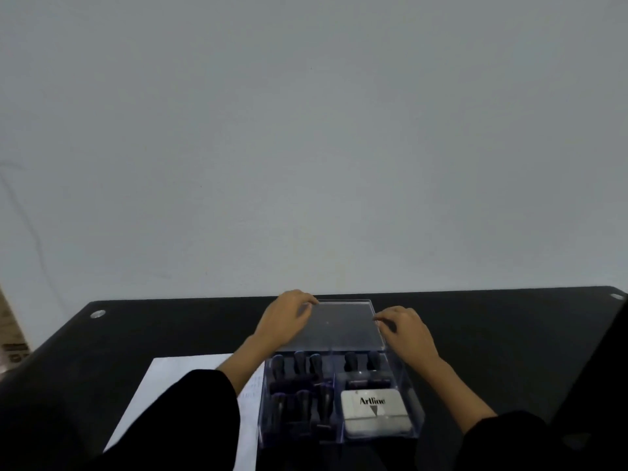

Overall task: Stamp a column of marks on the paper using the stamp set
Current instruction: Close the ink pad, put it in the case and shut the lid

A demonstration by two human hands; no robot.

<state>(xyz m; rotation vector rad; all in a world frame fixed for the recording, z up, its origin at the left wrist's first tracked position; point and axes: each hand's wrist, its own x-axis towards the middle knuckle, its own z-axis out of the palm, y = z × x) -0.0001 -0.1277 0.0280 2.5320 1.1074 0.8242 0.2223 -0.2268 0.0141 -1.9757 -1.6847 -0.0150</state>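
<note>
Behind the stamp box (409,385), you're gripping its clear lid (343,326), left hand (285,317) and right hand (407,331) curling round opposite edges. The paper (176,379) is lying just left of the box.

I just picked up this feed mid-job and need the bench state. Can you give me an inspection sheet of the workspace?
Surface: black table, with round metal fittings at its far corners.
Job's things: clear box is open and holds dark-handled stamps and a white Artline ink pad. The clear lid is off, just behind the box. White paper lies left of the box, partly under the left sleeve.
Clutter: nothing seen.
Grippers: left hand and right hand each grip a side edge of the lid.
Cables: thin dark line on the wall; cannot tell if it is a cable.
Surroundings: plain grey wall; brown cardboard-like thing at the left edge.
</note>
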